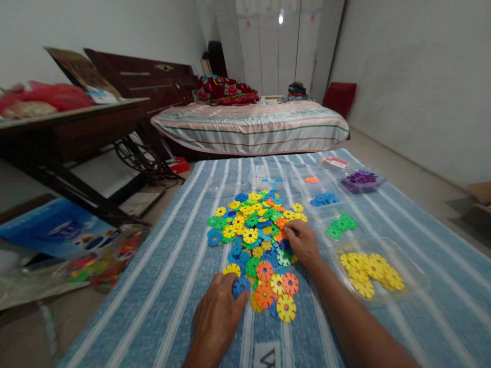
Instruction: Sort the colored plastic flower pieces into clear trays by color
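Note:
A heap of notched plastic flower discs in yellow, blue, green and orange lies spread on the striped cloth. My left hand is at the heap's near left edge, thumb and fingers curled around a blue disc. A yellow disc shows just beyond its knuckles. Over the heap's right side, my right hand pinches at the edge of an orange disc; its other fingers are curled and partly hidden. Larger orange and yellow discs lie between the hands.
Clear plastic trays stand to the right, holding yellow discs, green discs, blue discs and purple discs. One farther tray has a few orange pieces. A bed stands beyond the table, a sewing-machine table to the left.

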A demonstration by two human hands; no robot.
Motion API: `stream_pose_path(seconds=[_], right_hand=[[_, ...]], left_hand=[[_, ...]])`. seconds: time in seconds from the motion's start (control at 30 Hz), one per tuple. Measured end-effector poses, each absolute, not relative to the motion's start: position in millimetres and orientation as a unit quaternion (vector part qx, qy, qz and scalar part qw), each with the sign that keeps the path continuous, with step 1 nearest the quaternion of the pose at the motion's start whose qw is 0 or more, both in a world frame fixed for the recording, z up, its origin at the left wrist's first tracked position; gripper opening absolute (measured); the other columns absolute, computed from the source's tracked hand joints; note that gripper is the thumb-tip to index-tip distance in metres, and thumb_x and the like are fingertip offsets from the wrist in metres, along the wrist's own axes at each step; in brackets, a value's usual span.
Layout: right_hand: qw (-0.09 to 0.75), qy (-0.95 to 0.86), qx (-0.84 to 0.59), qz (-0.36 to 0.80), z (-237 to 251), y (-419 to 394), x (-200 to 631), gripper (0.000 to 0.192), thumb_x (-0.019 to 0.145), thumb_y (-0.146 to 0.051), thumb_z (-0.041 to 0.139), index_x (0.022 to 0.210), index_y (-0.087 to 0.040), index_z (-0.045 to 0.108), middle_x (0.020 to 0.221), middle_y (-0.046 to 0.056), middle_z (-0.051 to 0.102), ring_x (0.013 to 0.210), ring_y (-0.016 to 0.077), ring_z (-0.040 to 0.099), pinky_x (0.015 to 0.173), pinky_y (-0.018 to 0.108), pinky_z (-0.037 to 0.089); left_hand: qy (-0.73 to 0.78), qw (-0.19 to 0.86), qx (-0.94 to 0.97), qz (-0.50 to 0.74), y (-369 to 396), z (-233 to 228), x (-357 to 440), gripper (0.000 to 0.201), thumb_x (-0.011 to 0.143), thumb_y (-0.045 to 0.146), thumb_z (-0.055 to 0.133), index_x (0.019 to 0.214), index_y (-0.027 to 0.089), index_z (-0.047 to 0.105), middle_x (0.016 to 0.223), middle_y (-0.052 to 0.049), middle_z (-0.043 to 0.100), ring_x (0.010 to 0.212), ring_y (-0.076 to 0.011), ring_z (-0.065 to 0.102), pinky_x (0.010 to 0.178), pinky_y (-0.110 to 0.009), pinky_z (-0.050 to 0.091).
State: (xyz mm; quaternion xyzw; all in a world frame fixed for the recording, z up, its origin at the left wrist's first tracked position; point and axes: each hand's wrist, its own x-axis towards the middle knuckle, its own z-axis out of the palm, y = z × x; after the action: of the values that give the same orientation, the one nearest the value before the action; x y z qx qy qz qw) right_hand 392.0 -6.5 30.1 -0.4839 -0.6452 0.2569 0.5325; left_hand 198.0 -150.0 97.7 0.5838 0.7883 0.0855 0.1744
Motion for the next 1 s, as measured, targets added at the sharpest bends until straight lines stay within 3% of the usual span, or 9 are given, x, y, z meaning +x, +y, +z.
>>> stream_pose_path(seconds=[0.23,0.43,0.63,0.73,0.87,1.0], right_hand=[[0.533,-0.643,-0.487,0.254,32,-6,391,0.019,0.081,-0.026,0.050,0.069,-0.021,0.064,0.072,0.002,0.063,0.073,0.0167,0.059,0.071,0.029,0.044],[0.531,-0.645,-0.491,0.246,32,-5,390,0.018,0.081,-0.025,0.051,0.068,-0.021,0.062,0.073,0.002,0.063,0.074,0.0167,0.058,0.072,0.029,0.043],[0.529,-0.649,-0.490,0.242,29,-3,389,0.018,0.081,-0.025,0.051,0.068,-0.021,0.063,0.072,0.001,0.063,0.073,0.0164,0.058,0.070,0.028,0.043],[0.531,-0.645,-0.495,0.240,26,-2,389,0.018,0.082,-0.029,0.052,0.071,-0.021,0.065,0.073,0.002,0.064,0.073,0.0170,0.058,0.070,0.028,0.044],[0.538,-0.644,-0.485,0.247,25,-1,389,0.017,0.081,-0.025,0.052,0.073,-0.021,0.066,0.076,0.002,0.065,0.074,0.0166,0.059,0.072,0.029,0.045],[0.526,-0.649,-0.490,0.248,29,-2,391,0.017,0.081,-0.026,0.052,0.071,-0.021,0.064,0.073,0.001,0.063,0.071,0.0165,0.057,0.069,0.029,0.044]], left_hand=[[0.789,0.207,0.553,0.171,-148,88,193,0.016,0.075,0.030,0.058,0.088,0.022,0.063,0.078,-0.001,0.064,0.073,-0.0181,0.062,0.068,-0.027,0.044],[0.741,0.352,0.488,0.298,-133,98,195,0.021,0.067,0.040,0.060,0.067,0.020,0.059,0.056,0.003,0.055,0.053,-0.0140,0.053,0.052,-0.025,0.040],[0.663,0.449,0.466,0.376,-74,137,240,0.019,0.058,0.033,0.067,0.065,0.018,0.058,0.051,0.005,0.055,0.043,-0.0104,0.051,0.046,-0.023,0.042],[0.568,0.490,0.504,0.429,-31,162,278,0.023,0.061,0.032,0.070,0.075,0.017,0.060,0.055,0.003,0.060,0.049,-0.0118,0.058,0.052,-0.023,0.047],[0.534,0.426,0.539,0.493,8,179,311,0.025,0.065,0.026,0.068,0.087,0.016,0.062,0.068,0.001,0.065,0.061,-0.0135,0.064,0.058,-0.024,0.050],[0.563,0.341,0.613,0.437,0,166,297,0.012,0.069,0.027,0.062,0.076,0.017,0.065,0.070,-0.001,0.066,0.066,-0.0141,0.063,0.061,-0.024,0.048]])
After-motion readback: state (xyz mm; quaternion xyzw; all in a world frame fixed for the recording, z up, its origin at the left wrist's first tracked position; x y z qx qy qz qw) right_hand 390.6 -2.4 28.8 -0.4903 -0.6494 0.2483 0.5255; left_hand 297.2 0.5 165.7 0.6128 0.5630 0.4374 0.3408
